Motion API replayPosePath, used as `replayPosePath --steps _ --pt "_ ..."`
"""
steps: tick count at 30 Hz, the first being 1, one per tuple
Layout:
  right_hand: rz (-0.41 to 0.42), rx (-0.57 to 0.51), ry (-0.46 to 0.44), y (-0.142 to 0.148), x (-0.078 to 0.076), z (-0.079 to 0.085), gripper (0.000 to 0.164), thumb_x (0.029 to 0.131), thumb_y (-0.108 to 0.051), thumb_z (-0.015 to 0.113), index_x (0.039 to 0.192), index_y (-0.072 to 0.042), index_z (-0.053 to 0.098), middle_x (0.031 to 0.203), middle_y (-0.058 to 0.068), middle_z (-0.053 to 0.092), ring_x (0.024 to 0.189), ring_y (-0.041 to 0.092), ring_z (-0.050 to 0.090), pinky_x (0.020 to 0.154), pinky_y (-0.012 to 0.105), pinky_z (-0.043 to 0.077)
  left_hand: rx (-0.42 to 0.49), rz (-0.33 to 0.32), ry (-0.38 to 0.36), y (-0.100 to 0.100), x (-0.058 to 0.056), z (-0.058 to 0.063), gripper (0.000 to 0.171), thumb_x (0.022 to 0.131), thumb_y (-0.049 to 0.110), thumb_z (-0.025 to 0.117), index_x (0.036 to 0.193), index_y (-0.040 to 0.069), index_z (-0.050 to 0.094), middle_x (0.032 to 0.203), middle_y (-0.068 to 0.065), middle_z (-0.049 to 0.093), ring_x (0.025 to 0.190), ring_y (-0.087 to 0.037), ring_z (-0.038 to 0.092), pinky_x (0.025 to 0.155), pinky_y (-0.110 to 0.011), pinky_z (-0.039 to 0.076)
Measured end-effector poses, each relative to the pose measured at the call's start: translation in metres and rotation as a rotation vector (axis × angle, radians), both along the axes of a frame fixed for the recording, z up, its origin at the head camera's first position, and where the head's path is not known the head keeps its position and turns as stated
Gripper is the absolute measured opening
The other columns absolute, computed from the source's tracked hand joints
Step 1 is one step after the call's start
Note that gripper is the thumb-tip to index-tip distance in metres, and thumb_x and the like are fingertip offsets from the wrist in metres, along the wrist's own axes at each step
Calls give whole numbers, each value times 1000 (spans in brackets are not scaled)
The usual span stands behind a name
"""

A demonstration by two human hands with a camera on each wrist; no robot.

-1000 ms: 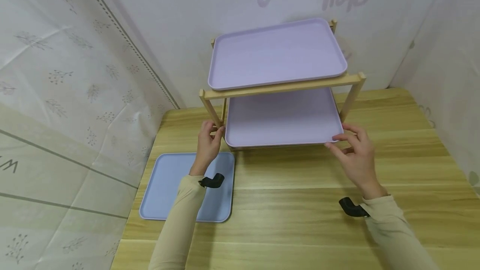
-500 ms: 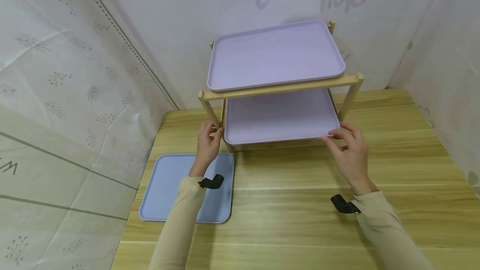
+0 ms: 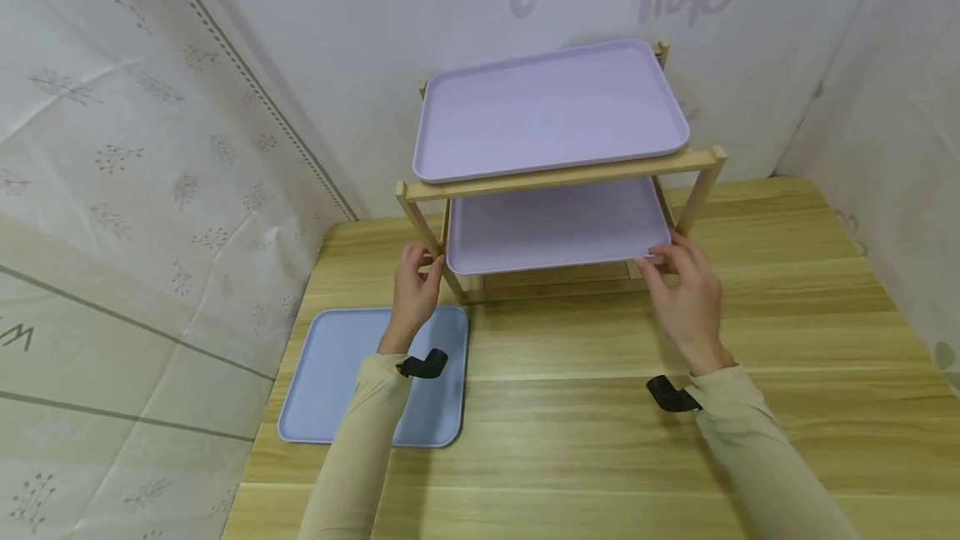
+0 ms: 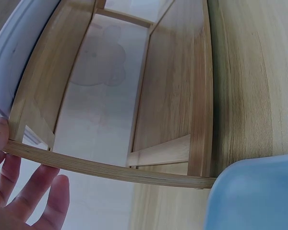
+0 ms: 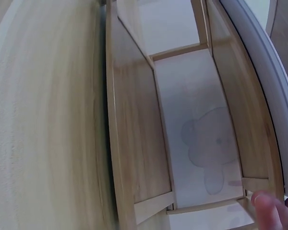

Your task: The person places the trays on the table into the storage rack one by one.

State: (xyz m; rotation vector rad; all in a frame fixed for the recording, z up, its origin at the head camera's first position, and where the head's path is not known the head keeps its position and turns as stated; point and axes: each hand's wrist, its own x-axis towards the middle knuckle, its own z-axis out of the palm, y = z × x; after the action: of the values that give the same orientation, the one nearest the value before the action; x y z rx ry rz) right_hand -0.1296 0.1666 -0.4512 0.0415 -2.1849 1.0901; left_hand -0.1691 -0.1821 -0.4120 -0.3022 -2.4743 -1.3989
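A lilac tray [image 3: 558, 227] lies on the middle level of a wooden rack [image 3: 562, 177], its front edge close to the posts. My right hand [image 3: 688, 302] pinches this tray's front right corner between thumb and fingers. At the rack's left front post, my left hand [image 3: 415, 290] grips the wood, thumb on the near side and fingers behind it in the left wrist view. A second lilac tray [image 3: 551, 111] rests on the rack's top level. Under the middle tray, part of the wooden bottom shelf [image 3: 555, 276] shows.
A blue tray [image 3: 360, 390] lies on the wooden table [image 3: 570, 415], left of the rack and partly beneath my left forearm. Printed cloth walls [image 3: 315, 32] stand behind and on both sides. Inside the rack, bare wooden shelf boards [image 5: 139, 120] show in the wrist views.
My right hand has moved back and slightly left, and the middle lilac tray has slid farther into the rack, uncovering the bottom shelf's front. My left hand has stayed on the post.
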Motion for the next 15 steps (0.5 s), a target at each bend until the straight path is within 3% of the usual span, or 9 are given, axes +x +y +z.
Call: replayPosePath --steps 4,15 --pt "-2 6 -5 -3 -5 1 25 82 -7 76 98 7 65 124 27 60 73 38 68 72 51 50 11 -13 2 -1 -1 -1 20 95 -2 55 111 -13 59 111 -29 51 99 -41 63 73 -27 54" --pt "-37 54 -50 -8 -15 7 25 87 -17 72 102 2 64 128 27 58 73 37 70 63 52 53 21 -17 -1 -2 -1 -1 20 95 -1 56 111 -12 59 111 -28 50 100 -41 63 75 -40 58"
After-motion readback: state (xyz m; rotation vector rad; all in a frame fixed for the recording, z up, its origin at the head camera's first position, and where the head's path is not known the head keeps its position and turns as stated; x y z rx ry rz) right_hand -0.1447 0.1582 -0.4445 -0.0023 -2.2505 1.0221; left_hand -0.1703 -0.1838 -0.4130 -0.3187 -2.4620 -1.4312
